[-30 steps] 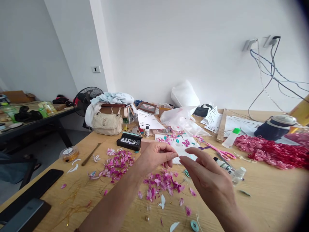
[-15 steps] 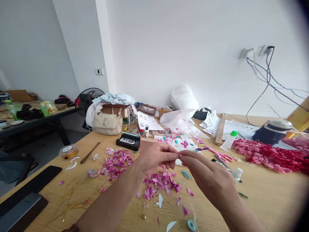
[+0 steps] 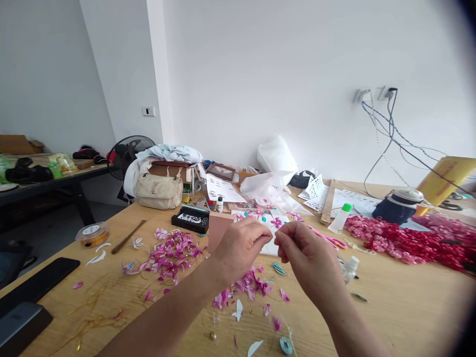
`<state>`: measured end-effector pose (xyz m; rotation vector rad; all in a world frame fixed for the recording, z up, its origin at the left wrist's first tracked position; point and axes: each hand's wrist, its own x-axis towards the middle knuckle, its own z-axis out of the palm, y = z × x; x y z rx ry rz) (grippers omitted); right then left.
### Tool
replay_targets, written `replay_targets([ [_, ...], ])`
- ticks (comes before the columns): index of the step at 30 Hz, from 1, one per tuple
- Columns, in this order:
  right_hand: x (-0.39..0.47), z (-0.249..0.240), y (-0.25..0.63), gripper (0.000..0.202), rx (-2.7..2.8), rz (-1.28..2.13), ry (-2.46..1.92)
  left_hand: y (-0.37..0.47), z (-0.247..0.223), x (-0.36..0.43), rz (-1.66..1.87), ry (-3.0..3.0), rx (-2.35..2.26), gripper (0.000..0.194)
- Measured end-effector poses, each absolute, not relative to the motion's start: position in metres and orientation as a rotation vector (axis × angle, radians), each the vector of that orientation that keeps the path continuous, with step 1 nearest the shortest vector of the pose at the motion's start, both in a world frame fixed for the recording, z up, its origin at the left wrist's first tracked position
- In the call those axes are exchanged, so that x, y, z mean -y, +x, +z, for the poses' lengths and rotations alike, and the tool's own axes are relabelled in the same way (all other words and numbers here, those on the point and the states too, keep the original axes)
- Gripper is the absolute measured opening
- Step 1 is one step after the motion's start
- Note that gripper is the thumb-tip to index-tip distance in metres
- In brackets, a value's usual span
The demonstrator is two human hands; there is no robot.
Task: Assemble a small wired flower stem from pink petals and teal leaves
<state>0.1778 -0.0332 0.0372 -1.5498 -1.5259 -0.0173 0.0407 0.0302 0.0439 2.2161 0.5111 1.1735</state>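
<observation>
My left hand [image 3: 243,245] is closed in a pinch above the middle of the wooden table [image 3: 394,307]. A small gap to its right, my right hand [image 3: 303,253] is pinched too, its fingertips facing the left ones. Whatever lies between the fingers of either hand is too small or hidden to name. Below and between the hands lies a heap of magenta petals [image 3: 251,285], partly covered by the left hand. Teal petals [image 3: 278,268] rest near the right fingertips. Behind the hands is a white sheet with pink flowers [image 3: 275,223].
Another petal pile [image 3: 173,253] lies to the left, near a black box [image 3: 190,219] and a wooden stick [image 3: 128,237]. Pink scissors [image 3: 330,239], a green-capped bottle [image 3: 340,218] and a small clear bottle [image 3: 350,269] stand or lie at right. A teal spool [image 3: 285,345] is in front.
My hands have drawn slightly apart, from fingertips touching to a small gap. A dark purple sliver beyond the right fingers no longer shows. The view has turned a little to the right.
</observation>
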Motion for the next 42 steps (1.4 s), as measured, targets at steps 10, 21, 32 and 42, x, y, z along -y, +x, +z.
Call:
replay_targets([
  [10,0.039,0.045,0.184,0.017,1.43,-0.125,-1.526,0.042,0.038,-0.048,0.876,1.662,-0.574,0.017],
  [21,0.031,0.039,0.191,0.025,2.066,-0.836,-1.207,0.035,0.031,-0.06,0.71,1.229,-0.408,0.025],
  [32,0.032,0.033,0.2,0.023,2.105,-0.804,-1.048,0.036,0.029,-0.057,0.573,1.207,-0.387,0.021],
  [42,0.029,0.031,0.188,0.019,1.938,-0.703,-1.262,0.038,0.031,-0.05,0.652,1.404,-0.466,0.018],
])
